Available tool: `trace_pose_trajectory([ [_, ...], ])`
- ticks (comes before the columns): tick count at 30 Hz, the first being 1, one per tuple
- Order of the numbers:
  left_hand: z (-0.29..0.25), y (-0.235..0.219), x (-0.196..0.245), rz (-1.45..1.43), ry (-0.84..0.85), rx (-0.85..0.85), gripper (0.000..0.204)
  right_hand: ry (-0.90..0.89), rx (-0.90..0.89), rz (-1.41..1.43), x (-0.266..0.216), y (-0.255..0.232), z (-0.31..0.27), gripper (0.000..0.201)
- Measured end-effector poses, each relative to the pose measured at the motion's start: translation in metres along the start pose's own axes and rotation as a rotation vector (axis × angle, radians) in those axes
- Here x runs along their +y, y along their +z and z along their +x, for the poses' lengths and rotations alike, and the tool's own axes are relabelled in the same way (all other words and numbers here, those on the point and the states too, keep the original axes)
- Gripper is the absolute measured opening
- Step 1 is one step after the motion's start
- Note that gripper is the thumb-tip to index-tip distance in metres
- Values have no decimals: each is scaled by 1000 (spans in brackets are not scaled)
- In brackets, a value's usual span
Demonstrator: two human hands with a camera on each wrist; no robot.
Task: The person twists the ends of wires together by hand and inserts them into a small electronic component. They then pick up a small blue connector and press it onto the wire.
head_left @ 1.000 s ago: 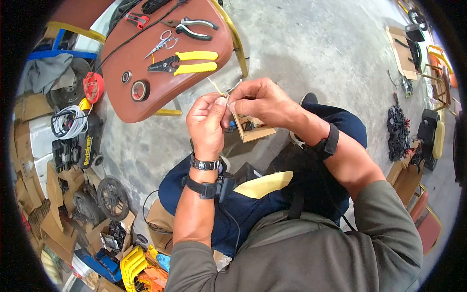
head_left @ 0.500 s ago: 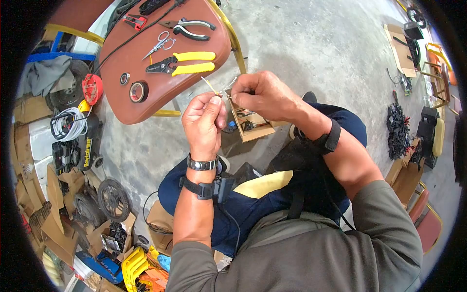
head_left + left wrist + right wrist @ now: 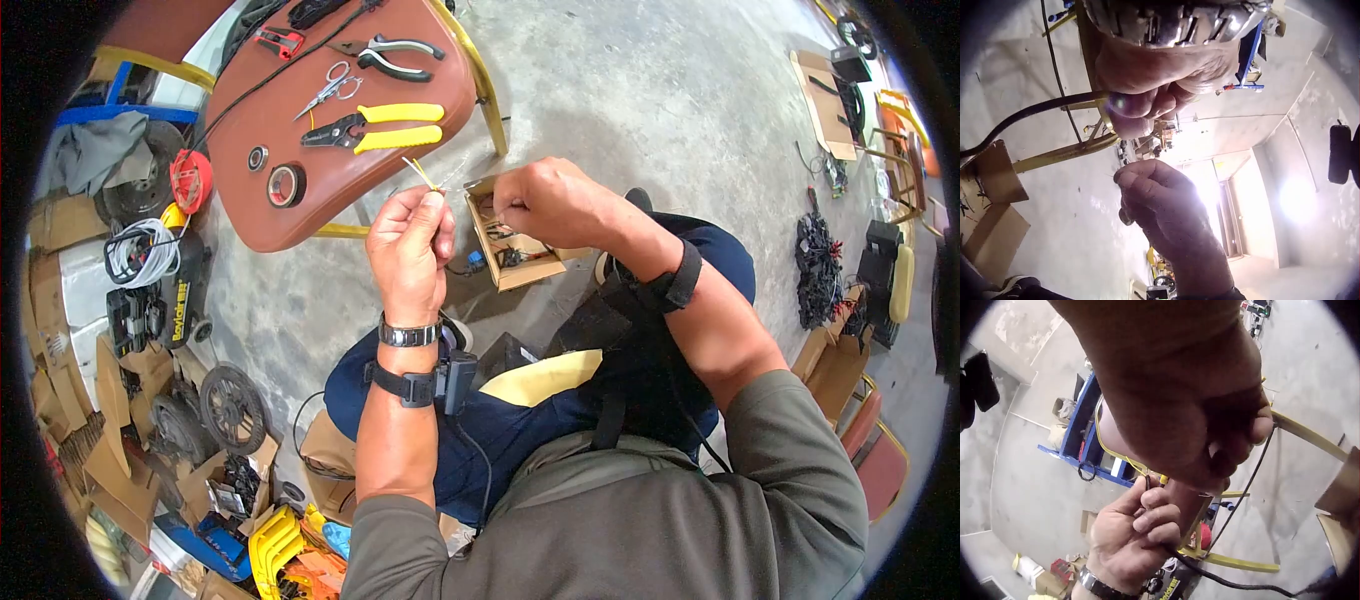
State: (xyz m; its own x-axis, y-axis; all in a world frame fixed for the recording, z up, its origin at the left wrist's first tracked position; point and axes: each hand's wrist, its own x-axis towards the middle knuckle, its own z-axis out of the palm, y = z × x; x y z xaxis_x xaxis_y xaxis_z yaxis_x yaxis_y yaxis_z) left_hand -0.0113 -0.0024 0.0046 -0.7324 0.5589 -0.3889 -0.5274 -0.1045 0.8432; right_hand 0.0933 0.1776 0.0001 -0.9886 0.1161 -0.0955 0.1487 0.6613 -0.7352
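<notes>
My left hand [image 3: 408, 245] pinches the end of a black cable [image 3: 1229, 583] between thumb and fingers. A yellow wire [image 3: 424, 174] and a white one stick up past its fingertips. To the right, my right hand [image 3: 550, 203] has its thumb and fingers curled together, a short gap from the left fingertips. A thin pale strand [image 3: 456, 189] stretches from the wire end towards it; the strand's far end is hidden by the fingers. In the left wrist view the cable [image 3: 1029, 114] trails away from the left hand.
On the brown chair seat [image 3: 330, 215] lie yellow-handled wire strippers [image 3: 400, 128], scissors [image 3: 335, 88], pliers [image 3: 400, 60], a red cutter [image 3: 279, 41] and a tape roll [image 3: 286, 186]. An open cardboard box [image 3: 530, 274] stands on the floor below my hands. Wheels and boxes crowd the left.
My right hand has drawn away to the right from the left fingertips, leaving a gap with the thin strand across it. The left hand has shifted slightly left, still holding the cable end.
</notes>
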Motion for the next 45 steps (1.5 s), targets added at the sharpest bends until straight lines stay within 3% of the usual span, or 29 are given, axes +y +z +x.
trace_pose_trajectory([
  [5,1,-2,-1,14,6,-16,6,-27,-77,-162,4,13,-2,20],
  [11,0,-2,-1,19,8,-11,6,-23,-34,-200,2,8,1,15],
  [14,0,-1,-1,17,-3,-11,6,-39,212,-83,-1,5,3,14],
  [17,0,0,-3,31,-15,-28,8,-22,270,258,-18,-6,3,15],
  [27,-2,5,3,29,-32,-80,24,-175,342,241,-19,-3,11,9],
  [32,3,3,-2,-22,80,-134,22,-185,396,288,-18,-4,18,8],
  [38,12,2,-10,-33,160,-76,18,-66,321,359,-24,-7,23,12],
  [45,16,7,-16,199,236,8,16,75,158,770,-28,-9,34,12],
])
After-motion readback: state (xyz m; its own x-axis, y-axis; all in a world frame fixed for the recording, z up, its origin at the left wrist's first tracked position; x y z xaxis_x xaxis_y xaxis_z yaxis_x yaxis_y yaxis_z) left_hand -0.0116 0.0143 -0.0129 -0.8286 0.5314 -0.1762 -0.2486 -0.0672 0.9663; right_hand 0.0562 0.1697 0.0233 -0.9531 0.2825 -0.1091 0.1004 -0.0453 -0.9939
